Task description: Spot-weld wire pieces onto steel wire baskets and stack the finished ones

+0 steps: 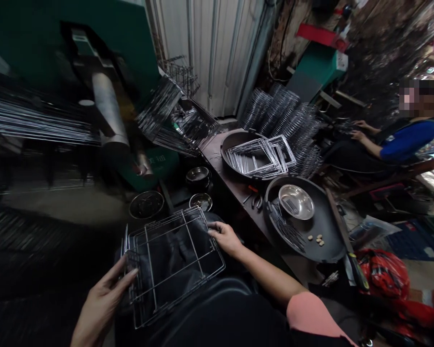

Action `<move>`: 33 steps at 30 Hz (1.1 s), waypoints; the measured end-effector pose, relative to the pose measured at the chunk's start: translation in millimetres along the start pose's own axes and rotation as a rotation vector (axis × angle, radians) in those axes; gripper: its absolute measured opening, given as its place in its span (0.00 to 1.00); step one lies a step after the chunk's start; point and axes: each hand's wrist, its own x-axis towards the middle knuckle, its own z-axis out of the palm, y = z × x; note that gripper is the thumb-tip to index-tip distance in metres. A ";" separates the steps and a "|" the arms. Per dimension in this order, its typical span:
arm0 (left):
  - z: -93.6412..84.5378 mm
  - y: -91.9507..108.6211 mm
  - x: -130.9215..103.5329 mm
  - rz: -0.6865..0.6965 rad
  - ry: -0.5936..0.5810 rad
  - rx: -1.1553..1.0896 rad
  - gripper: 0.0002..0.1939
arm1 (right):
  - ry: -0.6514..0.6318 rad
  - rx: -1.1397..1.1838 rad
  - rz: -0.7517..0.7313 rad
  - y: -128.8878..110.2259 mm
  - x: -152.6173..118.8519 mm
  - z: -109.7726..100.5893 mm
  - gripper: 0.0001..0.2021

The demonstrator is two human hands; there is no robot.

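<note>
A rectangular wire rack (173, 265) made of thin metal rods lies across my lap, over dark clothing. My left hand (110, 289) is closed on its left side, where several rods run close together. At the upper right edge, the fingers of my right hand (224, 236) pinch the frame. Whether the rack is one frame or several stacked ones, I cannot tell. Just beyond it sit small metal bowls (201, 201) and a dark round tray (146, 205) on the floor side.
A bench holds a black pan of rectangular wire frames (255, 156) and another black pan (325, 236) with a steel bowl (296, 201) and thin rods. Pliers (255, 197) lie between. A green machine (130, 43) stands left. Coiled wire pieces (278, 115) are stacked behind. A co-worker (401, 140) sits right.
</note>
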 end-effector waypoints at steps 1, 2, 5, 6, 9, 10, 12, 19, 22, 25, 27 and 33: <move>-0.1 0.6 -0.1 0.007 -0.002 0.001 0.35 | 0.026 -0.003 -0.011 0.8 -0.6 1.9 0.17; -0.1 1.2 -0.3 0.012 -0.003 0.003 0.35 | 0.049 -0.007 -0.027 1.3 -1.8 3.3 0.19; 0.5 1.5 0.5 0.017 -0.015 0.016 0.37 | 0.076 -0.027 -0.102 1.0 -6.5 4.8 0.23; 0.5 0.9 1.4 0.017 -0.018 0.018 0.39 | 0.073 -0.041 -0.129 0.3 -7.8 4.4 0.22; -1.0 -4.0 6.0 0.029 -0.042 0.019 0.42 | 0.048 -0.112 -0.173 -2.7 -9.3 2.0 0.21; -2.1 -6.1 7.7 0.039 -0.045 0.021 0.43 | 0.030 -0.138 -0.171 -3.8 -9.3 1.1 0.22; -4.4 -9.9 10.9 0.067 -0.051 0.034 0.42 | -0.003 -0.181 -0.173 -6.3 -9.0 -0.6 0.23; -6.7 -8.7 12.8 0.079 -0.038 0.051 0.37 | -0.048 -0.331 -0.171 -18.3 -11.1 -4.8 0.25; -6.7 -6.3 12.8 0.074 -0.053 0.049 0.36 | -0.054 -0.369 -0.173 -22.7 -11.5 -5.2 0.25; -6.5 -5.0 14.1 0.081 -0.068 0.070 0.33 | -0.080 -0.417 -0.178 -25.5 -10.6 -5.8 0.26; -6.5 -4.7 16.1 0.074 -0.066 0.095 0.31 | -0.104 -0.442 -0.173 -26.5 -9.3 -6.5 0.26; -8.9 -6.1 24.7 0.049 -0.062 0.167 0.32 | -0.144 -0.444 -0.156 -26.4 -5.5 -10.0 0.29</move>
